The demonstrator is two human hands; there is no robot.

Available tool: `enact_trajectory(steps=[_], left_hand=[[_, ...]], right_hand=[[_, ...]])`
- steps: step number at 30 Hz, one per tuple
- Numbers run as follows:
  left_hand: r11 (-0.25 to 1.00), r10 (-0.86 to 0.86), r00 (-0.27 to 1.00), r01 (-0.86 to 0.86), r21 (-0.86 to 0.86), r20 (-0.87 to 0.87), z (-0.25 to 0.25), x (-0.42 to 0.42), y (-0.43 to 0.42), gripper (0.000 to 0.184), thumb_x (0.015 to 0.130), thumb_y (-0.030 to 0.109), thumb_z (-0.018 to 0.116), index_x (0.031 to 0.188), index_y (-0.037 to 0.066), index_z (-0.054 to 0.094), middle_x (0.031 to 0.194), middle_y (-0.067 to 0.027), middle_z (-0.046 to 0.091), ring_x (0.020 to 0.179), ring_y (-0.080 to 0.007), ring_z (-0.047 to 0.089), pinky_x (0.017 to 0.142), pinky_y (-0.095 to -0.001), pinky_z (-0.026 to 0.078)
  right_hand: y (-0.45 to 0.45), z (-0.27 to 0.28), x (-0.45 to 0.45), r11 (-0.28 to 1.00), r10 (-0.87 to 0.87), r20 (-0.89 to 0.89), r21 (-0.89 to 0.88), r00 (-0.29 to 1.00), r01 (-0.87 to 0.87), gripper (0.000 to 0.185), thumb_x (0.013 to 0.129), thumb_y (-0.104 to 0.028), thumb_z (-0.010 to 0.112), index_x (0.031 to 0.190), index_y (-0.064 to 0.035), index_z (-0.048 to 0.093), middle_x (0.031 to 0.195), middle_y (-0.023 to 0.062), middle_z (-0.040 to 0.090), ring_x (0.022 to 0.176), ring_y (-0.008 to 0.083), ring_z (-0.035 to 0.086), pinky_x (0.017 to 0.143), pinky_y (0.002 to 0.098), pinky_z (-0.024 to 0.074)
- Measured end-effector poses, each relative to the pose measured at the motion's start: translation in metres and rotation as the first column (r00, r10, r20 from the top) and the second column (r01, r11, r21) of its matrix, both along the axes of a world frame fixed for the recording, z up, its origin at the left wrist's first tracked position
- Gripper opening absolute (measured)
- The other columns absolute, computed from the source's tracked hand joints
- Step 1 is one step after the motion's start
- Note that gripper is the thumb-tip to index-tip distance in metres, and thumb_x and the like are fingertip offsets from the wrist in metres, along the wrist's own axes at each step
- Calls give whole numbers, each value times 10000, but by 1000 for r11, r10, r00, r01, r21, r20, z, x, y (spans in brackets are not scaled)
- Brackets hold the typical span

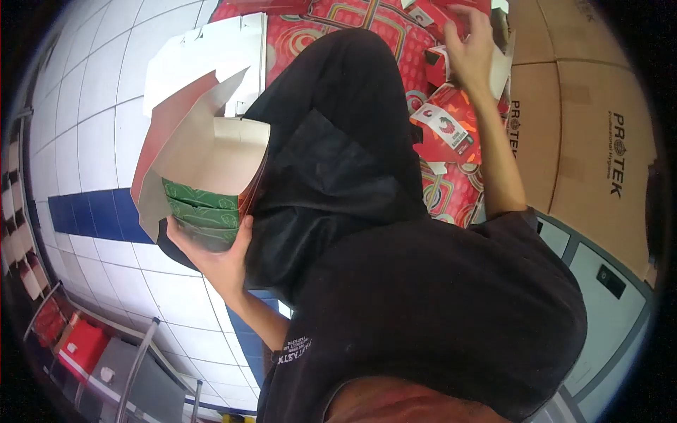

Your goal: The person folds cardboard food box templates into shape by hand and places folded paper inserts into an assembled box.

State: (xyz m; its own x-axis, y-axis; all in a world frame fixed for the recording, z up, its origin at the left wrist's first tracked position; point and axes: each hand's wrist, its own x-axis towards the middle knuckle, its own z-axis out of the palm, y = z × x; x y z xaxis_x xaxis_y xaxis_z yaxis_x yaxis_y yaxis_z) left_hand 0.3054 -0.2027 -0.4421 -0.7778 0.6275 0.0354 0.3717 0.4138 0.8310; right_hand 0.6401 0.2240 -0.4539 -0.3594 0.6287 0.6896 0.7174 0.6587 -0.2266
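Observation:
A nested stack of open cardboard boxes, green with red and white inside, sits in my left hand, whose fingers wrap round its lower end. Its tall flaps point up and left. My right hand reaches over the red patterned cloth at the upper right, fingers bent among red and white carton pieces; what its fingertips touch is hard to make out. Just below that hand lies a red printed carton with a white label. White flat cardboard rests beyond the stack at the upper left.
Red patterned cloth lies under the cartons. Large brown PROTEK boxes stand at the right, above a grey cabinet. White and blue tiles cover the left side. A metal-framed rack holds red and grey items at the lower left.

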Motion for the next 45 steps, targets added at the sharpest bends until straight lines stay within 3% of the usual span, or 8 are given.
enact_trajectory(steps=[7,19,24,27,33,37,41,45], left_hand=[[999,-22,999,21,-36,-30,3,-6,3,1247,652,365,1052,1607,-43,360,1500,-201,459,1437,-359,450,1224,-470,354],[994,81,996,-84,-65,-38,5,-2,12,1234,677,411,1046,1575,-102,375,1461,-229,494,1375,-362,541,1173,-451,444],[989,129,990,-132,-63,-48,1,-4,10,1228,671,414,1040,1570,-97,379,1469,-232,497,1386,-365,542,1177,-449,447],[994,107,994,-108,-34,-39,-3,-6,11,1241,653,416,1041,1577,-82,380,1463,-233,502,1377,-374,553,1179,-459,452],[997,80,995,-81,-12,-64,3,-2,7,1227,642,376,1035,1588,-52,381,1457,-230,504,1379,-377,551,1181,-463,450],[999,37,998,-36,35,-52,6,-3,1,1227,643,351,1038,1590,-55,372,1503,-207,493,1439,-338,507,1229,-438,394],[999,19,996,-15,44,-90,11,0,-1,1210,630,318,1023,1587,-45,377,1508,-212,490,1441,-347,507,1231,-444,395],[998,-22,992,29,49,-126,8,4,-1,1207,598,282,1011,1578,-27,376,1486,-227,489,1409,-399,519,1203,-484,426]], right_hand=[[24,-43,103,603,-95,781,-448,617,660,847,1048,-738,513,1371,36,630,1282,372,717,1218,514,706,1035,593,541],[46,-100,170,582,-330,650,-431,685,689,638,1078,-601,495,1398,-82,685,1258,313,742,1208,553,676,1008,625,545],[-53,19,65,780,-287,325,-466,901,417,476,1114,-333,660,1448,7,647,1159,245,780,1092,307,773,897,468,625],[-96,49,18,873,105,-359,-413,927,-259,366,1105,-95,675,1449,26,644,1232,160,763,1128,197,721,890,371,621],[-166,53,-49,179,-141,-790,-613,596,-770,295,997,76,712,1286,18,713,1221,102,774,1090,216,737,983,355,561],[-175,34,-123,149,641,-534,-618,552,-772,265,924,59,705,1188,41,711,1162,174,772,1122,353,734,1040,440,544],[-173,32,-181,318,862,-189,-520,470,-793,371,901,-34,765,1263,28,712,1151,212,755,1149,406,710,1140,450,479],[-205,39,-187,321,712,-420,-517,562,-794,297,966,-43,734,1257,11,715,1121,174,760,1097,343,722,1080,431,504]])
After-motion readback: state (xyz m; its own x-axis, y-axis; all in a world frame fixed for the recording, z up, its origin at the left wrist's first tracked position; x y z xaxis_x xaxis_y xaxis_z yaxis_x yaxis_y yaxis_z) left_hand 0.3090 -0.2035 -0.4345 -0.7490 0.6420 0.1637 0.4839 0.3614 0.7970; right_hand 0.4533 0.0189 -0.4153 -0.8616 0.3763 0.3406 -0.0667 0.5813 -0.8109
